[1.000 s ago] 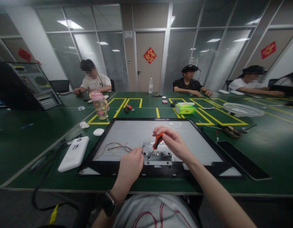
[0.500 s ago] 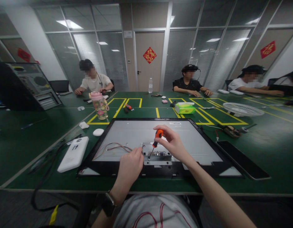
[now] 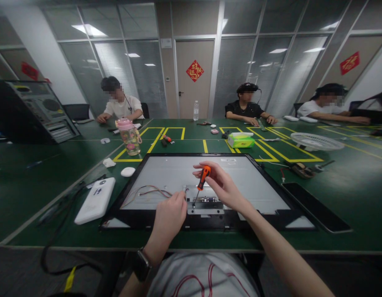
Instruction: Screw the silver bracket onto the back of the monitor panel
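My right hand (image 3: 223,183) has an orange-and-black screwdriver (image 3: 204,176) between thumb and fingers, the other fingers stretched loosely beyond the handle. The tool leans, its tip down at the left part of a metal bracket (image 3: 206,211) with a row of connectors. My left hand (image 3: 171,212) is closed at the bracket's left edge, gripping it; its fingertips are partly hidden. Beneath both hands lies a flat display panel (image 3: 255,185) with a grey back and black frame. Thin wires (image 3: 150,189) curve over the panel, left of the bracket.
A white power bank (image 3: 95,201) and pink-lidded bottle (image 3: 129,138) stand left; a black phone (image 3: 316,207) lies right. Beyond are pliers (image 3: 166,140), a green tissue pack (image 3: 241,140) and a white round grille (image 3: 317,141). A computer case (image 3: 33,111) stands far left. Several people sit across the table.
My right-hand fingers have spread and shifted slightly left around the screwdriver handle, which has tilted a little. The left hand and bracket stay in place.
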The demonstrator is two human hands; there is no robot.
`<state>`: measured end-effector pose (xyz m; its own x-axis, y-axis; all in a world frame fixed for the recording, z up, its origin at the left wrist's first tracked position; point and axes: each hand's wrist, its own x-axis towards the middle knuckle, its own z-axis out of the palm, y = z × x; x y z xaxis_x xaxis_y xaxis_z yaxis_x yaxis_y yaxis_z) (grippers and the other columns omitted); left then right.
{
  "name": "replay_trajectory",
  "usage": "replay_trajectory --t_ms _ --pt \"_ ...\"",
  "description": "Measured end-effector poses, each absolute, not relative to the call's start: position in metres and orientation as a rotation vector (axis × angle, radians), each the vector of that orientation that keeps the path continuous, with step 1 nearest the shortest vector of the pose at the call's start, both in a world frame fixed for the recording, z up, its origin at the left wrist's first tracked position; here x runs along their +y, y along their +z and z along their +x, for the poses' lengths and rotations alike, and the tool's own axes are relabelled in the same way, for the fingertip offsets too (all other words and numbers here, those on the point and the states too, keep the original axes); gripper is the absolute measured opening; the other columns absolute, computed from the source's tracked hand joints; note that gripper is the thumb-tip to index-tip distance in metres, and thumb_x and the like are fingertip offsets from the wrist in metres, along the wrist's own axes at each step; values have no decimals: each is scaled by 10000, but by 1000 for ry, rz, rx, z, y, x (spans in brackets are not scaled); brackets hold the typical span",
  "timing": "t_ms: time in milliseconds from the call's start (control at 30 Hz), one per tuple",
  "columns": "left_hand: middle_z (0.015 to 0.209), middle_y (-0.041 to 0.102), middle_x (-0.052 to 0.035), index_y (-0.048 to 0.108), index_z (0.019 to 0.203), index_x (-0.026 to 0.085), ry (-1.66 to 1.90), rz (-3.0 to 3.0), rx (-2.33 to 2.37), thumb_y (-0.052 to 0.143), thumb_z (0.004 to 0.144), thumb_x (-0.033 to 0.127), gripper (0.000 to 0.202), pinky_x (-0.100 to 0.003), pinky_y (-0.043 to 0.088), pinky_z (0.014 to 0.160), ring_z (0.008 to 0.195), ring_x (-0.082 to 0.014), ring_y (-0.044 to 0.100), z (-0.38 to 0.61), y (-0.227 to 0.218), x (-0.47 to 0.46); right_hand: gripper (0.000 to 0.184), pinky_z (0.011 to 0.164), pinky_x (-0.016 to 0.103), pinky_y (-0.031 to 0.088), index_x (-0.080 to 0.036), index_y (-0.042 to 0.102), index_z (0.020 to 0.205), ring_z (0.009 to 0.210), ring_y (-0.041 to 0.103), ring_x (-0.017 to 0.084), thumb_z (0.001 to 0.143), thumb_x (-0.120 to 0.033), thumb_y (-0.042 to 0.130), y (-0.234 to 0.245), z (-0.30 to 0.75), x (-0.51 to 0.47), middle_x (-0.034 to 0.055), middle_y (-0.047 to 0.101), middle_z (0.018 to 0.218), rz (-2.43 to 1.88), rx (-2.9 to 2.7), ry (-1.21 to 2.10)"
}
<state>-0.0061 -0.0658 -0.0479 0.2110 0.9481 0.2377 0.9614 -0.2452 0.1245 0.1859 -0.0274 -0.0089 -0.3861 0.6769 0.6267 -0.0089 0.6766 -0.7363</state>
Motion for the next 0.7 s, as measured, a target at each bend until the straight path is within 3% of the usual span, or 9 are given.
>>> replay_trajectory --t_ms 133,200,400,600,700 --pt "895 709 -27 617 972 204 -432 -2411 -1889 399 957 162 222 -272 398 615 784 -188 688 -7 -50 -65 275 838 368 558 -225 589 1136 911 639 200 875 -260 667 -6 187 -24 68 630 1007 -658 -1870 423" --pt "899 709 -28 615 967 202 -435 -2406 -1895 399 957 163 220 -266 396 615 786 -185 688 -7 -50 -64 272 795 349 560 -225 605 1122 865 625 193 863 -260 680 -7 188 -24 57 625 957 -668 -1861 362" --pt "898 710 -31 615 969 196 -427 -2410 -1893 387 958 164 231 -269 395 610 789 -190 691 -6 -48 -66 425 906 392 534 -231 491 1330 930 645 194 913 -165 544 -5 188 -29 89 653 1072 -612 -1904 506" --pt "895 710 -39 622 976 196 -418 -2405 -1904 390 955 161 235 -272 399 614 787 -190 690 -6 -46 -66 375 863 376 540 -250 589 1226 930 624 206 861 -225 671 -5 188 -25 65 655 1012 -638 -1924 428" --pt "899 711 -40 624 979 196 -414 -2409 -1900 396 954 162 232 -281 402 617 788 -195 691 -6 -45 -66 416 895 382 545 -254 544 1287 945 646 194 884 -195 631 -7 188 -24 72 660 1067 -613 -1889 564"
